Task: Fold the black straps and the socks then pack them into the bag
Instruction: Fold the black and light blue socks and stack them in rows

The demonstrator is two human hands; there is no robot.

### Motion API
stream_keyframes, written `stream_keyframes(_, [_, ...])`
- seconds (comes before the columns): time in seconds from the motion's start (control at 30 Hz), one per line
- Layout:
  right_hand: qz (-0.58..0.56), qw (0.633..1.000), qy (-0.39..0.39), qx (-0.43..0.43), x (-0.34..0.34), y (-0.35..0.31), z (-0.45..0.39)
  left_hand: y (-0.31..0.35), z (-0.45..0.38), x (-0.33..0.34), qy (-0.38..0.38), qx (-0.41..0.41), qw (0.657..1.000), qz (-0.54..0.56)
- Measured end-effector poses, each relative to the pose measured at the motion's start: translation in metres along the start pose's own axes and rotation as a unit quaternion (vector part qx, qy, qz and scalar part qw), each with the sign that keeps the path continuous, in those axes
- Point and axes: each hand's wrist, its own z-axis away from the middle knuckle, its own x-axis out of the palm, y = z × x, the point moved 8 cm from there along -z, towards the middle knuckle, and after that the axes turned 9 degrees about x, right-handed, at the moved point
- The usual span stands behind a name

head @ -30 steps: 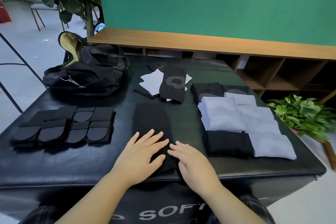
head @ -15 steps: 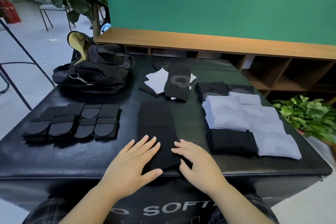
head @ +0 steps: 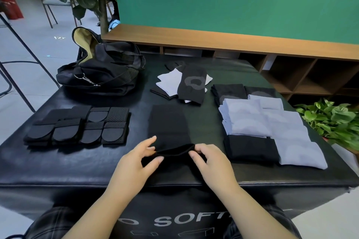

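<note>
Two hands: both of mine are low in the middle of the view, at the near edge of the black table (head: 58, 163).
Left hand (head: 134, 163): I have its thumb and fingers curled and pinching the left end of the black sock (head: 169, 128).
Right hand (head: 211, 163): I have its fingers bent and pinching the right end of the same sock.
Black sock: it lies long and flat down the middle of the table. Its near end is lifted up off the table between my two hands. The far part is flat on the table.
Black straps (head: 77, 128): they sit folded in a neat bunch on the left side of the table, well apart from my hands.
Folded socks (head: 272, 124): light and black ones sit in rows on the right side of the table.
Loose socks (head: 184, 85): a small mixed heap lies at the far middle, beyond the long sock.
Bag (head: 104, 72): it is black, at the far left corner of the table, with its top open and a yellow lining showing.
Green plant (head: 332, 120): it stands just off the right side of the table.
</note>
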Motion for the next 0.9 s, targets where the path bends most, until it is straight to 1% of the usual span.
stream_keyframes(0.1, [0.019, 0.999, 0.025, 0.03, 0.0, -0.004, -0.005, -0.006, -0.005, 0.001, 0.032, -0.04, 0.998, 0.027])
stream_keyframes(0.17, [0.026, 0.998, 0.03, 0.039, 0.002, -0.007, -0.009, -0.008, -0.008, 0.001, 0.046, -0.053, 0.997, 0.02])
stream_keyframes(0.37, [0.074, 0.994, 0.031, 0.067, 0.004, -0.012, -0.017, -0.005, -0.019, 0.0, 0.073, -0.047, 0.994, -0.059])
stream_keyframes(0.53, [0.113, 0.989, 0.034, 0.083, 0.007, -0.014, -0.024, 0.007, -0.022, 0.003, 0.057, -0.038, 0.985, -0.161])
stream_keyframes(0.63, [0.139, 0.986, 0.04, 0.084, 0.006, -0.015, -0.026, 0.014, -0.024, 0.007, 0.055, 0.008, 0.976, -0.212])
stream_keyframes(0.7, [0.135, 0.986, 0.044, 0.085, 0.006, -0.015, -0.025, 0.008, -0.024, 0.008, 0.057, 0.011, 0.975, -0.214])
stream_keyframes(0.77, [0.117, 0.989, 0.068, 0.057, 0.005, -0.018, -0.023, 0.002, -0.022, 0.009, 0.062, 0.009, 0.977, -0.204])
stream_keyframes(0.83, [0.103, 0.991, 0.087, 0.011, 0.006, -0.022, -0.021, 0.005, -0.02, 0.008, 0.073, 0.037, 0.976, -0.2])
stream_keyframes(0.9, [0.116, 0.992, 0.057, -0.012, 0.011, -0.024, -0.021, 0.011, -0.017, 0.009, 0.079, 0.088, 0.976, -0.184])
